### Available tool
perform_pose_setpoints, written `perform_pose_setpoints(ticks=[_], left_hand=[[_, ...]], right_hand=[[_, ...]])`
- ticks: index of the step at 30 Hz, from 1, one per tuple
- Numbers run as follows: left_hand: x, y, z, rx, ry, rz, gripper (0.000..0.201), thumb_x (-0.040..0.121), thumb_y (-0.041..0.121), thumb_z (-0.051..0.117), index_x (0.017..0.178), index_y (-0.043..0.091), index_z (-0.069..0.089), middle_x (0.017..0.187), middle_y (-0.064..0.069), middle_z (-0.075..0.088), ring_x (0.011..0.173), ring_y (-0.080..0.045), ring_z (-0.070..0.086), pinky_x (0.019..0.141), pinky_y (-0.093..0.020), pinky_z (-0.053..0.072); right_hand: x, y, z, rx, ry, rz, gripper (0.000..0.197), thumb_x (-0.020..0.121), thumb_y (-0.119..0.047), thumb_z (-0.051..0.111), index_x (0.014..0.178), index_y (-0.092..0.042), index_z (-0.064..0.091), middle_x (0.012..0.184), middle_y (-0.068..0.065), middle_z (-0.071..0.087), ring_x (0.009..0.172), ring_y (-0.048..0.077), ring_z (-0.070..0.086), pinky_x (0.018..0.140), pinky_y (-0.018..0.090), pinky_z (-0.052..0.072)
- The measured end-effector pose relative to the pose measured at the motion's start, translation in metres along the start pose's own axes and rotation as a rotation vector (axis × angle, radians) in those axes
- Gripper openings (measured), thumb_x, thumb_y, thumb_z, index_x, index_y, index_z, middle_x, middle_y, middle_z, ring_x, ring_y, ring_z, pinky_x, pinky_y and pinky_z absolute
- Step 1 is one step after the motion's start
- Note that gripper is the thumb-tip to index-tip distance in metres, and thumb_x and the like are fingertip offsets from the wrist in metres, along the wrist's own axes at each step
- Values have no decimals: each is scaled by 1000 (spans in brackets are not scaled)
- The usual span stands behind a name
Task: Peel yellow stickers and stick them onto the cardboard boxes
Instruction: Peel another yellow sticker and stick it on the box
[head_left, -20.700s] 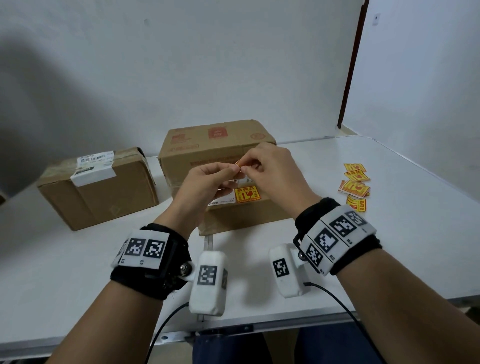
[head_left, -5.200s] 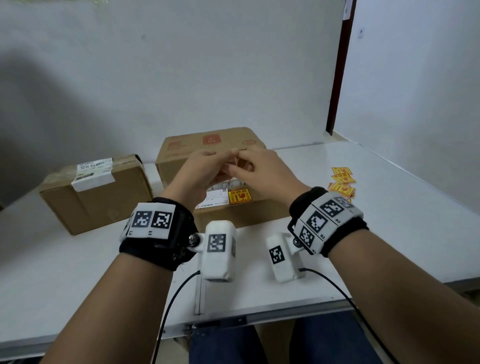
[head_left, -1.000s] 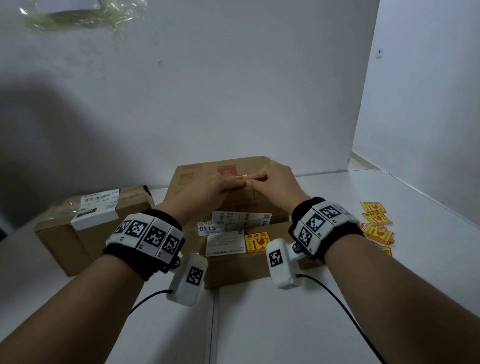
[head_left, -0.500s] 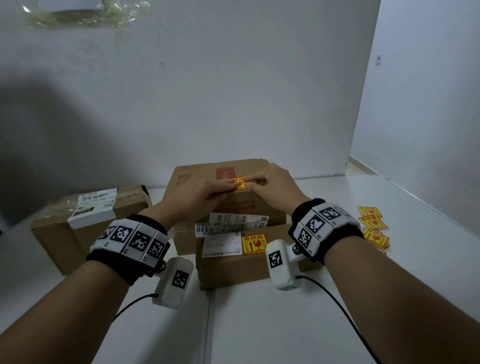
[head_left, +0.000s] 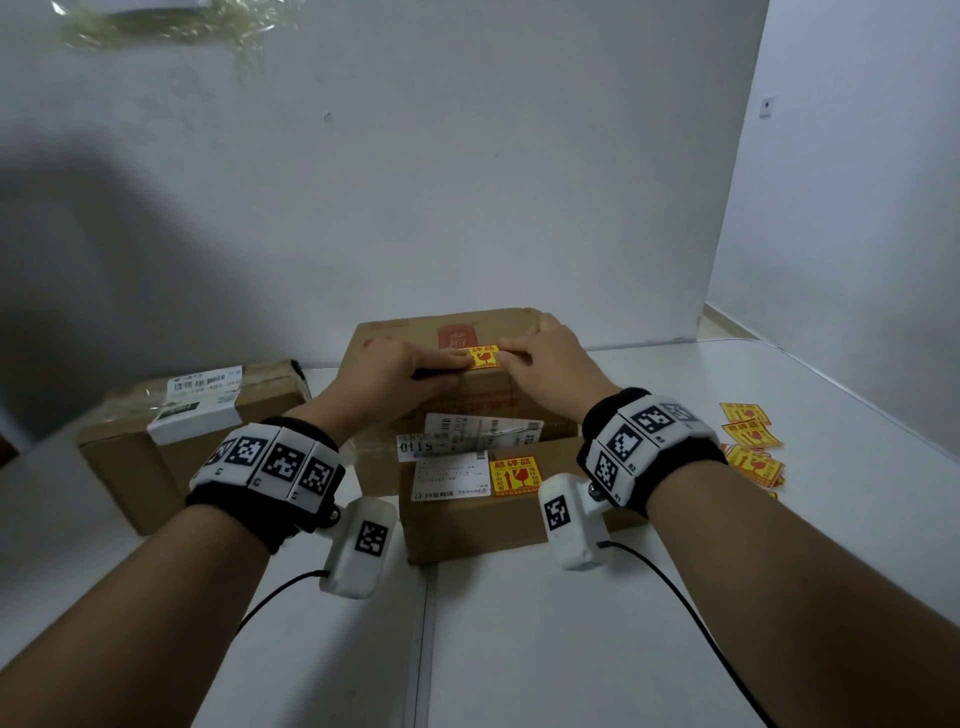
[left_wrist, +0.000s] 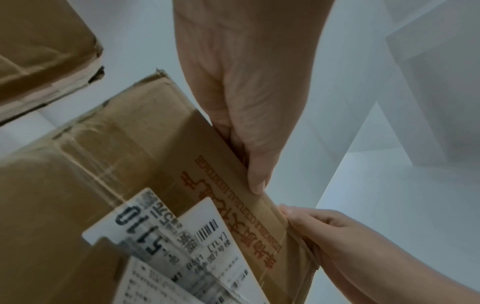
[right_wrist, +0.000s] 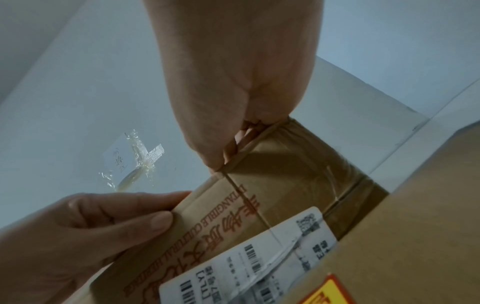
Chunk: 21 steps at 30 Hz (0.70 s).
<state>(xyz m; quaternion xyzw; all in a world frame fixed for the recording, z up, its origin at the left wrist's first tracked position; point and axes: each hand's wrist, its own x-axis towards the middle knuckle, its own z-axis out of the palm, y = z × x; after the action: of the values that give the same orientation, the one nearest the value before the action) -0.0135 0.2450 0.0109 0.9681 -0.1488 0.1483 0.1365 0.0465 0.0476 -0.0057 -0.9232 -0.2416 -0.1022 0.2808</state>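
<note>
Hands flat: my left hand (head_left: 395, 366) and right hand (head_left: 545, 358) press extended fingers on the yellow rectangular sticker (head_left: 484, 357) atop the tall brown cardboard box (head_left: 405, 332); I'd smooth centre-outward, sealing edges, no bubbles.

A plain white wall (head_left: 467, 182) stood behind the flat white table (head_left: 623, 623), a small paper note stuck on with crinkly clear tape (right_wrist: 135, 156) hung on it, and another white wall (head_left: 857, 208) stood on the right side.
</note>
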Motion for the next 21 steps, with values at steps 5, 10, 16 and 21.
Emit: perform_pose_setpoints(ticks=[5, 10, 16, 21], left_hand=[[-10, -1, -5, -9, 58, -67, 42, 92, 33, 61, 134, 29, 56, 136, 8, 57, 106, -4, 54, 70, 4, 33], [-10, -4, -4, -125, 63, -88, 41, 90, 31, 64, 130, 28, 59, 135, 10, 57, 99, 6, 43, 69, 10, 29], [-11, -5, -4, -134, 60, -75, 38, 89, 31, 66, 126, 25, 64, 126, 4, 66, 88, 11, 49, 71, 9, 29], [-9, -8, -1, -161, 64, -69, 41, 86, 36, 67, 126, 24, 64, 127, 7, 64, 98, 11, 49, 75, 10, 28]], right_hand=[[2, -3, -3, 55, 51, -33, 37, 98, -32, 48, 129, -15, 60, 123, 9, 46, 115, 22, 49, 105, 36, 42], [5, -15, 1, -140, 1, -248, 35, 100, -33, 44, 130, -25, 60, 131, -3, 53, 126, 18, 39, 109, 40, 31], [2, -26, 16, -275, -86, -216, 53, 100, -50, 30, 144, -22, 43, 152, -6, 40, 142, 15, 28, 110, 46, 19], [-5, -35, 16, -317, -160, -201, 54, 102, -45, 28, 150, -19, 30, 159, -1, 26, 146, 19, 21, 114, 46, 15]])
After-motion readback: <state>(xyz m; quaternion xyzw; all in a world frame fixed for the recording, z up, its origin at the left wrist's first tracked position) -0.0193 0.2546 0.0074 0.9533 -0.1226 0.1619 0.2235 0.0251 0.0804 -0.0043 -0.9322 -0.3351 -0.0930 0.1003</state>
